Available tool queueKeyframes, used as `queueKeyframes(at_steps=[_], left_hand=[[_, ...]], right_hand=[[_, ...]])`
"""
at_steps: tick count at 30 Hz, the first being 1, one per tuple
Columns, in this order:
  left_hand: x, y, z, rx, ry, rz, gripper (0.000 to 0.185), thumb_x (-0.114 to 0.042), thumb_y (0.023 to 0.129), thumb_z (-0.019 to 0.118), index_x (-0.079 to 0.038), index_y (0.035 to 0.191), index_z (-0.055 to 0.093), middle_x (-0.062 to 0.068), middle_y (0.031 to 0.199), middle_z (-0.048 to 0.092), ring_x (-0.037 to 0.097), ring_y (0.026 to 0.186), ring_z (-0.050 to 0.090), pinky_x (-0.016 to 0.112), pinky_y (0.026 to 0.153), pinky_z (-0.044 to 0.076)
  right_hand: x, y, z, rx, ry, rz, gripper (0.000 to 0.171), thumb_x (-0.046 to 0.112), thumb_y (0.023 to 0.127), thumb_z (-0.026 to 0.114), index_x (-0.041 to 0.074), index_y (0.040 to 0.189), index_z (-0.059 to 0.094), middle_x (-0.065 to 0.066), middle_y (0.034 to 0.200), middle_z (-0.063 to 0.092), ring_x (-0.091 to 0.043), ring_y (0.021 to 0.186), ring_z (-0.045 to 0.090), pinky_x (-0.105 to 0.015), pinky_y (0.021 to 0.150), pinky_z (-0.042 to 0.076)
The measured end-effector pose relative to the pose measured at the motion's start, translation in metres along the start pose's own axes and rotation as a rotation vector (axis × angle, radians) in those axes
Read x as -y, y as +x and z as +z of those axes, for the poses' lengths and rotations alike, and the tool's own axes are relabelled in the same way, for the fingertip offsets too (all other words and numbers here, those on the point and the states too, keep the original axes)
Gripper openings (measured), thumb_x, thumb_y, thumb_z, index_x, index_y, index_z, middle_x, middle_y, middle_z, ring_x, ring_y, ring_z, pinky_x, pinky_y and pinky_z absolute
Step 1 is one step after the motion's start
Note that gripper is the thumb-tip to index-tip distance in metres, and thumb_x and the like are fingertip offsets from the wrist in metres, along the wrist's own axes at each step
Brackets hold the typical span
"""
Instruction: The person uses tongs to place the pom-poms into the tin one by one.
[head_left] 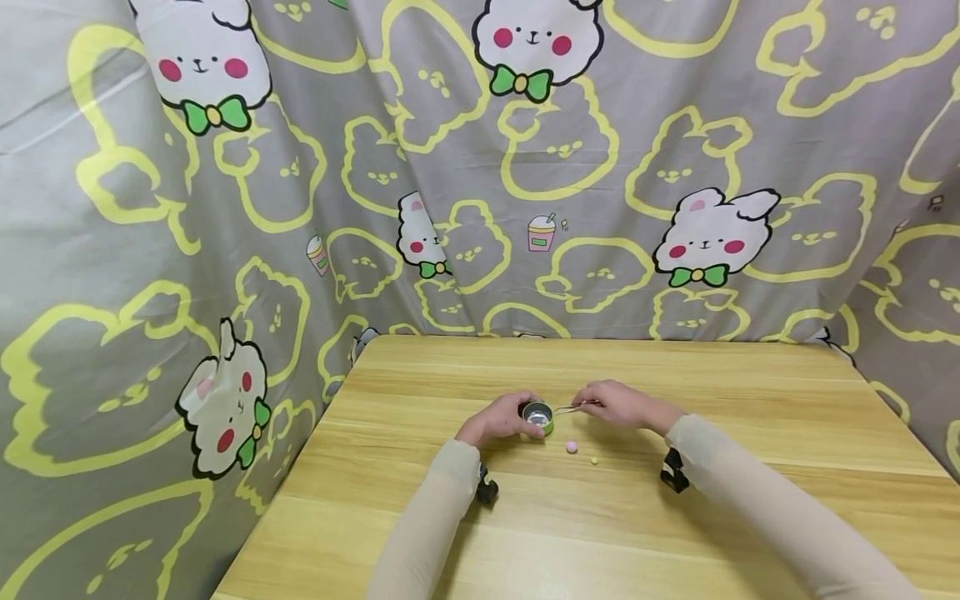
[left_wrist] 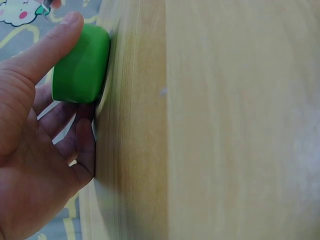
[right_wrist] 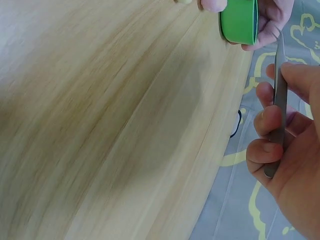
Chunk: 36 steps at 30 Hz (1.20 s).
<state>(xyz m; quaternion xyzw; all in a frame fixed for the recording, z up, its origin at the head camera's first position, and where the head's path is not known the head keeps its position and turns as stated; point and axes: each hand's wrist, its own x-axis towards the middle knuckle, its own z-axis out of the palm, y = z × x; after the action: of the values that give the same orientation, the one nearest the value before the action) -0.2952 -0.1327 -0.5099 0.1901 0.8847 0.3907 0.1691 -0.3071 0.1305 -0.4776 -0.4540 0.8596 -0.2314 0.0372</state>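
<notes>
Head view: a person's two forearms in pale sleeves reach over a light wooden table; a grey cloth printed with yellow outlines and white bears hangs behind it
Only in the head view: a pink bead and a smaller yellow bead lie on the table just in front of the cup, apart from both hands
Cup: a small green cup with a shiny metal inside stands upright near the middle of the table, between the hands
Left wrist view: shows the cup's plain green outer wall close up, which the head view mostly hides
Left hand: the left hand rests on the table and grips the cup, thumb along one side, fingers curled round the other
Right wrist view: shows the grip on the tool, too small to read from the head
Right hand: the right hand pinches thin metal tweezers between thumb and curled fingers, the shaft lying across the fingers
Tweezers: the tips point at the cup's rim; whether they touch it or hold anything cannot be told
Arm pose: both wrists low, hands close together
</notes>
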Motion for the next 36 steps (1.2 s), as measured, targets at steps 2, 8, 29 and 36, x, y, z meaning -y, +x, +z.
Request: queueKeyframes(at_steps=[2,8,29,36], left_hand=[[-0.001,-0.001,0.0,0.0,-0.003,-0.001,0.054,-0.026,0.076,0.081,-0.015,0.123,0.058,-0.007,0.107,0.059,0.009,0.097,0.054,0.029,0.088,0.042],[-0.002,-0.002,0.0,0.002,-0.023,0.013,0.05,-0.022,0.076,0.081,-0.015,0.119,0.059,-0.006,0.104,0.06,0.009,0.095,0.054,0.028,0.087,0.042],[-0.003,-0.004,0.0,0.0,-0.02,0.029,0.05,-0.023,0.076,0.081,-0.014,0.12,0.059,-0.005,0.106,0.06,0.01,0.097,0.054,0.028,0.087,0.043],[-0.004,-0.004,0.0,-0.001,-0.029,0.014,0.05,-0.023,0.076,0.081,-0.016,0.119,0.059,-0.006,0.105,0.06,0.009,0.097,0.054,0.028,0.088,0.042]], right_hand=[[0.0,-0.003,-0.001,0.0,-0.008,-0.001,0.018,0.011,0.096,0.054,0.008,0.105,0.069,0.001,0.094,0.064,-0.015,0.087,0.06,-0.036,0.075,0.048],[0.0,-0.013,-0.004,-0.001,-0.02,-0.004,0.018,0.011,0.096,0.054,0.009,0.105,0.069,0.002,0.096,0.064,-0.015,0.088,0.06,-0.038,0.076,0.049],[-0.004,-0.04,-0.01,0.013,0.018,0.027,0.017,0.012,0.097,0.054,0.013,0.106,0.069,0.005,0.095,0.062,-0.005,0.078,0.053,-0.029,0.067,0.045],[-0.003,-0.049,-0.011,0.018,0.03,0.023,0.018,0.013,0.098,0.053,0.014,0.107,0.068,0.001,0.096,0.063,-0.005,0.077,0.052,-0.028,0.066,0.044]])
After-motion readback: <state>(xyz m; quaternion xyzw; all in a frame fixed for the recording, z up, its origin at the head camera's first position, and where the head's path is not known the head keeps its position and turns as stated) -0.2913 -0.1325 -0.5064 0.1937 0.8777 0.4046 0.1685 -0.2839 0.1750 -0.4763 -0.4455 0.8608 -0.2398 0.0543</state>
